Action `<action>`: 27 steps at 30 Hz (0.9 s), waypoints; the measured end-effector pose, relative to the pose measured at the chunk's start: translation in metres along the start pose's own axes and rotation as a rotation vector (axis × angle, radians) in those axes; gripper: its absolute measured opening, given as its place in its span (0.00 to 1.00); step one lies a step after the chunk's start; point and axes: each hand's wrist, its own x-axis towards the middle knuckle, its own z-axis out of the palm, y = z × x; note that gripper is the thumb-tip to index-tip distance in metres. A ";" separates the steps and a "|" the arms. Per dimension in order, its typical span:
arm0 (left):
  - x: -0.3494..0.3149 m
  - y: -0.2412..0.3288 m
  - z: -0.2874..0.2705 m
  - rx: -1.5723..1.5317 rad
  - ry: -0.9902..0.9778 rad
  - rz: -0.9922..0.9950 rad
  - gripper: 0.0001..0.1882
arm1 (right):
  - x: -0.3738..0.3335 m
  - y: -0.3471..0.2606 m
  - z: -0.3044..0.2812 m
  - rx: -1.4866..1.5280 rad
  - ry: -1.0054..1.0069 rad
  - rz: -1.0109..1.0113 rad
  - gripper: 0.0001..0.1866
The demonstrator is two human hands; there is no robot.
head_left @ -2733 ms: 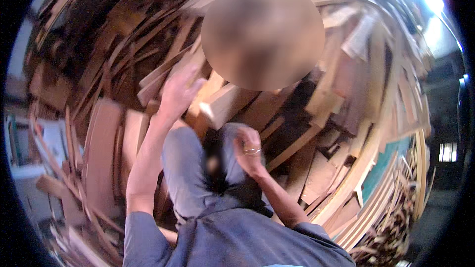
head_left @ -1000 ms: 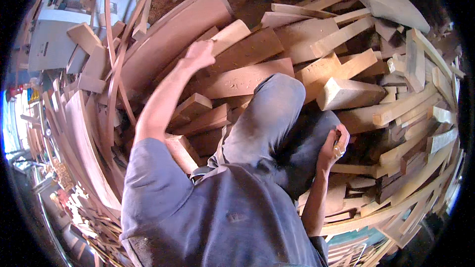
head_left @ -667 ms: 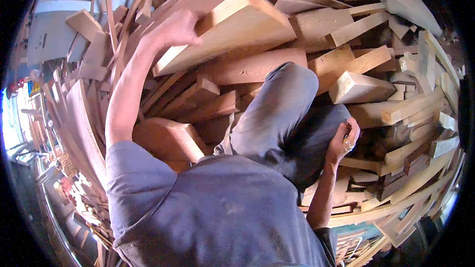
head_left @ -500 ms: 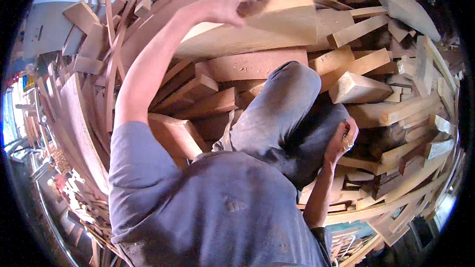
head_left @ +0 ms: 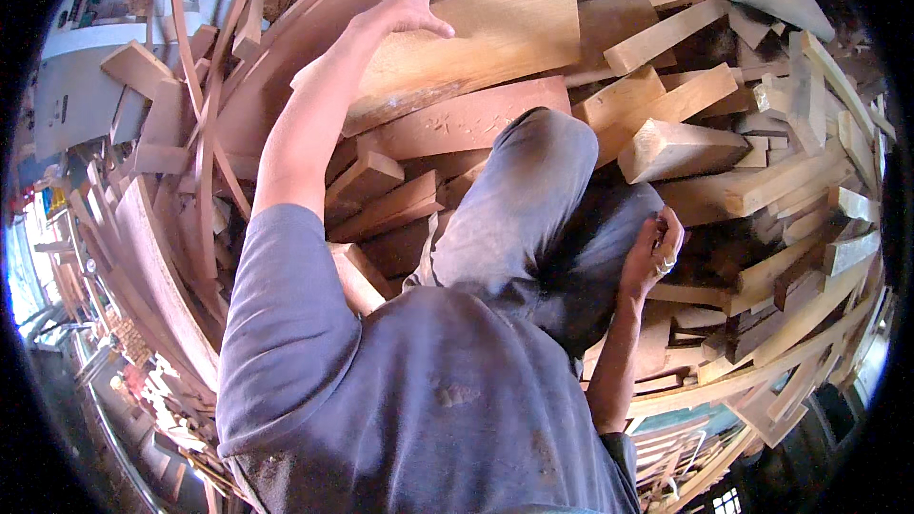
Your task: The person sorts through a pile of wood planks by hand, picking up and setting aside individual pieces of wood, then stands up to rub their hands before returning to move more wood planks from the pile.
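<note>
A thick, pale wooden board (head_left: 476, 33) lies across the top of the woodpile, its broad face turned up. My left hand (head_left: 411, 11) is at the board's upper left part, thumb and fingers spread with a gap between them. Whether its palm presses on the wood cannot be made out. Just below lies a reddish board (head_left: 466, 116) with gouge marks along its face. My right hand (head_left: 655, 246) rests against my bent right knee, its fingers loosely curled in. A ring shows on one finger, and nothing else is visible in that hand.
Loose offcuts surround my legs, among them a square-ended block (head_left: 681, 148) and a pale slat (head_left: 666, 35). Long thin strips (head_left: 205, 124) stand upright at left, before a light grey cabinet (head_left: 100, 86). A curved plank (head_left: 162, 266) leans at the left.
The pale board has tipped, so its broad face now shows more fully. My left hand has shifted left along it, its fingers opening off the edge. My right hand stays at the knee.
</note>
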 end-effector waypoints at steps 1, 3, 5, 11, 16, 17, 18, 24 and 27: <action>-0.008 0.008 -0.008 -0.030 0.001 -0.010 0.56 | 0.000 0.003 0.000 -0.006 0.011 -0.013 0.15; -0.015 0.011 -0.020 -0.062 0.003 -0.023 0.54 | 0.001 0.003 0.000 -0.012 0.002 -0.021 0.15; -0.026 -0.005 -0.030 -0.307 -0.202 0.050 0.51 | 0.001 0.002 -0.001 -0.014 -0.007 -0.034 0.15; -0.070 -0.027 -0.026 -0.323 -0.314 -0.106 0.44 | 0.000 -0.005 -0.003 -0.002 -0.019 0.005 0.14; -0.063 -0.040 -0.024 -0.255 -0.269 -0.177 0.41 | -0.001 -0.009 -0.003 0.029 -0.012 -0.009 0.14; -0.063 -0.039 -0.026 -0.267 -0.308 -0.189 0.41 | -0.001 -0.011 -0.003 0.031 -0.021 -0.001 0.14; -0.063 -0.040 -0.020 -0.242 -0.225 -0.127 0.42 | 0.002 -0.011 -0.004 0.013 -0.023 -0.017 0.14; -0.104 -0.004 -0.015 0.007 -0.043 -0.172 0.35 | 0.000 -0.005 -0.004 -0.001 -0.022 0.002 0.14; -0.150 0.048 -0.002 0.126 0.028 -0.174 0.26 | 0.000 -0.001 -0.002 0.029 -0.032 -0.044 0.14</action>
